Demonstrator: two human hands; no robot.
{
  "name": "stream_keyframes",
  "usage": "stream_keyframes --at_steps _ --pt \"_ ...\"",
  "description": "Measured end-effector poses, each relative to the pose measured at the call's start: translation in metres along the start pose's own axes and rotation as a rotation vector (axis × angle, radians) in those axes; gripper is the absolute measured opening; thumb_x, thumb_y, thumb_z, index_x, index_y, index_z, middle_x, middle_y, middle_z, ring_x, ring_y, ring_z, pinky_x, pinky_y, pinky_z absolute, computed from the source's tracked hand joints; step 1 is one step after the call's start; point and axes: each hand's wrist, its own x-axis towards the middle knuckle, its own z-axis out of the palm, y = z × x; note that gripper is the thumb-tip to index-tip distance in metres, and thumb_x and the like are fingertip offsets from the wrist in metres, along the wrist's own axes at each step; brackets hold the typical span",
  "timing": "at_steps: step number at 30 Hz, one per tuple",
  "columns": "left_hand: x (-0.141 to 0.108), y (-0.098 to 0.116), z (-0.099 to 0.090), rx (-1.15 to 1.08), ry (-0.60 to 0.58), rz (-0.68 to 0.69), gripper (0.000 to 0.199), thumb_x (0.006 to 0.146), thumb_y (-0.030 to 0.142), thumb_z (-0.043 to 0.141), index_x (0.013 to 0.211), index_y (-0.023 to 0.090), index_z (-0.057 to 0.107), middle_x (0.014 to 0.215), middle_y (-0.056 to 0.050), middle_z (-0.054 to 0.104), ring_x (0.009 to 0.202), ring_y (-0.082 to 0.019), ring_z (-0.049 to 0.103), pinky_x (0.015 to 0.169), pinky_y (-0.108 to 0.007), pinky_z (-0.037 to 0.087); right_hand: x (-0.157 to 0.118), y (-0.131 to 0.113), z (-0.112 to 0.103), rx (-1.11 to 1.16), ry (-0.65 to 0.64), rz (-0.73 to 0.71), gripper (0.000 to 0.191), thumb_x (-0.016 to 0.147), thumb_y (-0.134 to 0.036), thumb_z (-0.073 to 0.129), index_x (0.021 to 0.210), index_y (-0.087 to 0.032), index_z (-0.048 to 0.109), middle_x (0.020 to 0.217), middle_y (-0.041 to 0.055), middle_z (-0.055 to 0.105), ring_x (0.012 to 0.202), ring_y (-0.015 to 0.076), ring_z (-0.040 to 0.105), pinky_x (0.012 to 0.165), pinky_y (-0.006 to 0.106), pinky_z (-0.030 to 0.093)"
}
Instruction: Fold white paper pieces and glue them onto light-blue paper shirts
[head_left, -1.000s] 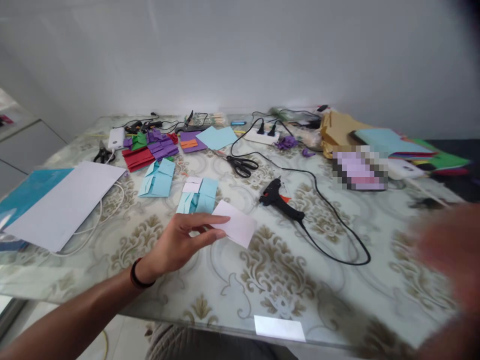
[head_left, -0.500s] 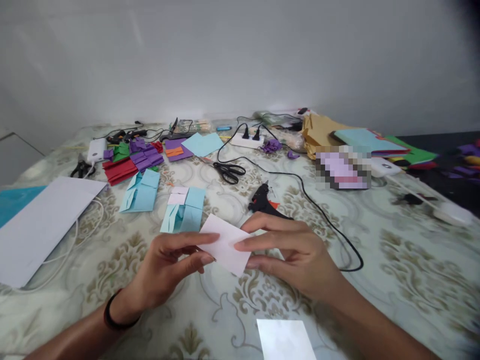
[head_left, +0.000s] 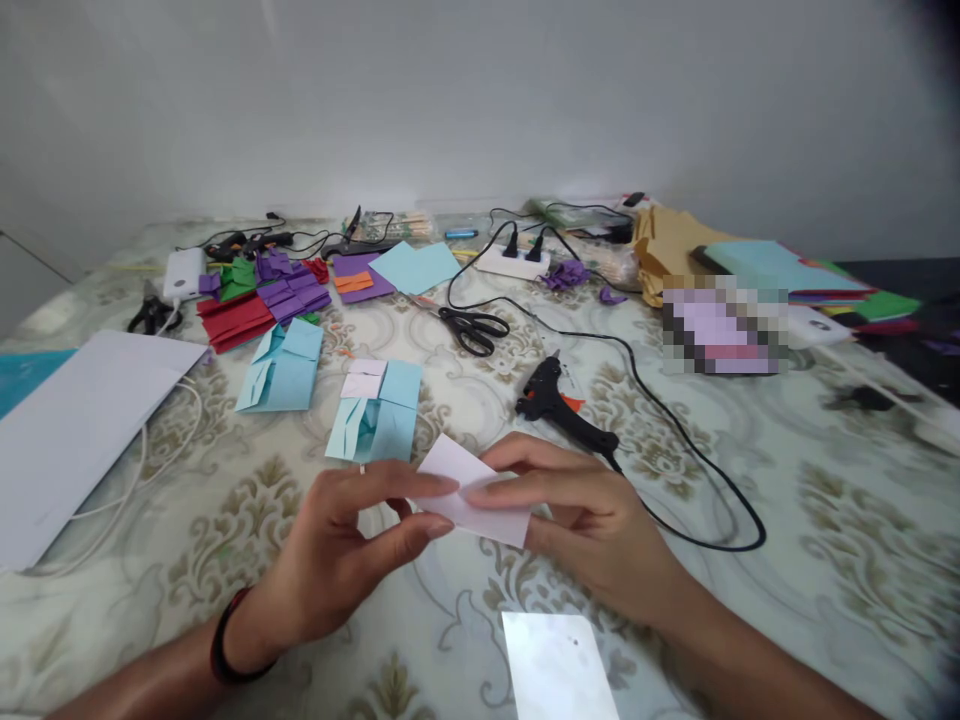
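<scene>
A small pale pink piece of paper [head_left: 491, 518] is held between both hands above the table, bent across its middle. My left hand [head_left: 360, 540] pinches its left side with thumb and forefinger. From the right, my right hand [head_left: 585, 510] grips the same paper, its fingers lying on top and its thumb underneath. Just beyond my left hand lies a folded light blue paper piece [head_left: 394, 410] with a pale pink patch [head_left: 364, 380] on one corner. Another folded light blue piece [head_left: 289, 375] rests to its left. Past my right hand is a black glue gun [head_left: 562, 408].
Black-handled scissors [head_left: 476, 330] and a white power strip [head_left: 514, 262] sit farther back. A black cord [head_left: 675, 410] loops on the right. White sheets [head_left: 97, 430] lie at left, a white card [head_left: 559, 665] in front. Purple folded strips [head_left: 292, 305] are at back left.
The pink paper has gone from nearly flat to bent between my fingers, and both hands have shifted slightly right. The camera view has also shifted a little.
</scene>
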Motion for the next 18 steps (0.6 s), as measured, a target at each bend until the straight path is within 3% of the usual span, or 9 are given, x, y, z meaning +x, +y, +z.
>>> stream_keyframes --at_steps 9,13,18 --pt "0.0003 0.0028 -0.0041 0.234 0.11 0.109 0.012 0.09 0.027 0.081 0.102 0.026 0.079 0.083 0.004 0.082 0.068 -0.01 0.074 0.069 -0.016 0.058 0.0054 -0.0065 0.0015 0.051 0.043 -0.023 0.021 0.095 -0.035 0.076 0.115 -0.033 0.084 0.102 0.0067 0.077 0.09 0.0185 0.071 0.075 0.029 0.059" --pt "0.0012 0.0048 -0.0042 0.27 0.114 0.132 0.008 0.091 0.027 0.081 0.098 0.025 0.078 0.079 0.005 0.082 0.062 -0.01 0.073 0.066 -0.018 0.059 0.0071 -0.0074 0.0026 0.103 0.065 0.031 0.017 0.092 -0.038 0.08 0.106 -0.032 0.086 0.096 0.0075 0.08 0.087 0.02 0.072 0.076 0.032 0.06" --pt "-0.0013 0.0002 -0.0038 0.239 0.177 0.071 0.005 0.089 0.024 0.081 0.091 0.025 0.076 0.079 0.005 0.081 0.065 -0.011 0.072 0.064 -0.018 0.057 0.0061 -0.005 0.0025 0.234 0.129 0.156 0.011 0.085 -0.035 0.086 0.095 -0.029 0.087 0.091 0.0056 0.081 0.083 0.0183 0.074 0.071 0.029 0.059"
